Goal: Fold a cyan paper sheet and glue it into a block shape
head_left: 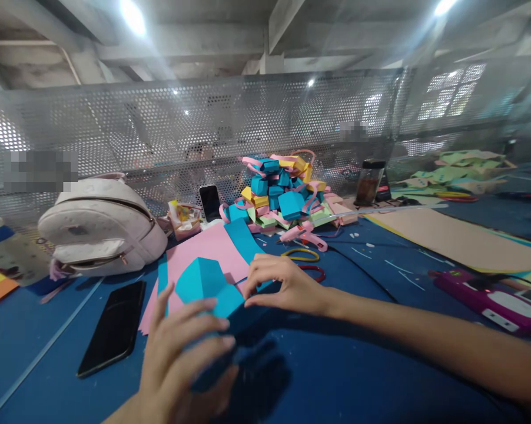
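Note:
A folded piece of blue paper (202, 281) stands raised above pink sheets (210, 242) on the table. My right hand (287, 285) pinches the right corner of this blue paper between thumb and fingertips. In front of its near left side is my left hand (188, 347), fingers stretched and spread; whether they touch the paper cannot be made out. Just beyond my right hand lie yellow-handled and red-handled scissors (301, 255), partly covered by the hand. A pink glue gun (304, 235) rests behind them.
Blue, yellow and pink paper boxes (278, 191) are heaped at the back. A black phone (113, 327) and white backpack (102, 229) are at left. At right are a magenta power strip (490, 300), large paper sheets (460, 238) and a dark jar (370, 182). Perforated metal panels line the back.

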{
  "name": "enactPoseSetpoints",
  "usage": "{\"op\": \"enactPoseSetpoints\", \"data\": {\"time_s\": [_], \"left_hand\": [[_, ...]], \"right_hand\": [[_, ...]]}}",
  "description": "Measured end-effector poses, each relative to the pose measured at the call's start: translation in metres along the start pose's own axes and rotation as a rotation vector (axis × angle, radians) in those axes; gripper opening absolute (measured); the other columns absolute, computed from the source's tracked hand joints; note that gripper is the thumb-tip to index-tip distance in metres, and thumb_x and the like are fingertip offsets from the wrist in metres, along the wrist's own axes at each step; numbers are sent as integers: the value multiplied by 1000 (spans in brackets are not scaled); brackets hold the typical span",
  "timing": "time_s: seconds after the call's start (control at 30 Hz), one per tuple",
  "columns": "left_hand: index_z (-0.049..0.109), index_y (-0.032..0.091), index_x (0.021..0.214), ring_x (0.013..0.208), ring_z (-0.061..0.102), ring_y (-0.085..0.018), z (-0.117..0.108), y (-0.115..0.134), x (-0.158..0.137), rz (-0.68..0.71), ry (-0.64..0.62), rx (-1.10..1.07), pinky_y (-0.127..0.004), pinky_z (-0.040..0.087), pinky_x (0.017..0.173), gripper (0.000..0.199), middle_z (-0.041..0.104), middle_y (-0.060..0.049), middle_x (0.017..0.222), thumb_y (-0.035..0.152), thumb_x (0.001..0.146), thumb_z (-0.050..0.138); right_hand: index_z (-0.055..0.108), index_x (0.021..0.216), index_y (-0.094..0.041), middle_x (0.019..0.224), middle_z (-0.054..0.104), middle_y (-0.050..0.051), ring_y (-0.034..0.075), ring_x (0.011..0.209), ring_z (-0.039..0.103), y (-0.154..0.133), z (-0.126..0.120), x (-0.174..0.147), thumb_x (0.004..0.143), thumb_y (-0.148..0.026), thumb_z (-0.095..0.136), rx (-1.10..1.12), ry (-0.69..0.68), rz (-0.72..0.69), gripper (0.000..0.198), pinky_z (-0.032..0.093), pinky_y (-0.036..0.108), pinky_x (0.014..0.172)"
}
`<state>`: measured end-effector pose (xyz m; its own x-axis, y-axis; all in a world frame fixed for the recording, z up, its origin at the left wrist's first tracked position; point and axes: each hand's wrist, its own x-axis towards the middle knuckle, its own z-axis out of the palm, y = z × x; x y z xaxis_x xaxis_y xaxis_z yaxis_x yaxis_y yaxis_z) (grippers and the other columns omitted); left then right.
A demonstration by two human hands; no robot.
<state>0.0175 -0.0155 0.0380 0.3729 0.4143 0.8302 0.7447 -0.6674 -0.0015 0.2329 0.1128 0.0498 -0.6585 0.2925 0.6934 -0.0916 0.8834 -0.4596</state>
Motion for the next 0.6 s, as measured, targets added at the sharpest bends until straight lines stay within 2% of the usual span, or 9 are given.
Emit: {"op": "enactPoseSetpoints", "data": {"time_s": [0.07, 0.2, 0.37, 0.6], "left_hand": [[57, 22, 106, 106, 60, -27, 2, -13, 10, 5, 7, -14, -63, 27, 112, 38, 61, -6, 104, 12, 74, 74], [55, 21, 103, 109, 56, -27, 8, -27, 13, -89, -77, -22, -64, 24, 112, 31, 56, -8, 106, 14, 77, 70], [57, 23, 95, 110, 53, -26, 9, -27, 9, -79, -121, -34, -63, 23, 112, 21, 55, -6, 106, 11, 80, 66], [57, 24, 91, 107, 53, -25, 9, -25, 10, -109, -115, -59, -62, 24, 110, 18, 55, -6, 106, 11, 82, 65]], "right_hand": [[70, 83, -17, 79, 67, 1, 14, 76, 59, 0, 1, 0, 81, -23, 76, -2, 1, -9, 8, 47, 29, 75], [69, 83, -17, 79, 68, 1, 14, 77, 59, -2, 3, -1, 83, -22, 75, 1, -5, -6, 8, 47, 30, 75], [68, 82, -17, 79, 68, 1, 14, 77, 59, -6, 6, -2, 82, -22, 75, -1, 5, -6, 9, 47, 30, 76], [68, 83, -16, 79, 67, 2, 14, 77, 59, -6, 9, -4, 83, -21, 74, -9, 8, -45, 9, 46, 30, 76]]}}
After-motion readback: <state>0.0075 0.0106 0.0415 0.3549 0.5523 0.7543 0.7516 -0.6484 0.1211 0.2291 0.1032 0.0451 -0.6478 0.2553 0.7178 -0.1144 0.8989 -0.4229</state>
